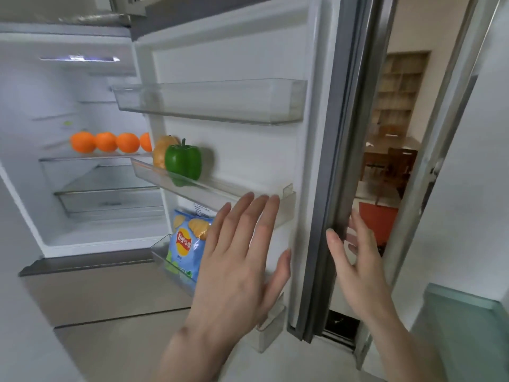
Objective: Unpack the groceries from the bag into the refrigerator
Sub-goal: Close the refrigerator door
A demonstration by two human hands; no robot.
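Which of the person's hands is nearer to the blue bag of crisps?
Left. The left hand overlaps the crisp bag in the lower door bin; the right hand is beyond the door's edge.

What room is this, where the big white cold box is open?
Probably a home kitchen. The open refrigerator door holds a green bell pepper and a bag of Lay's chips, oranges sit on a shelf inside, and a dining table shows beyond.
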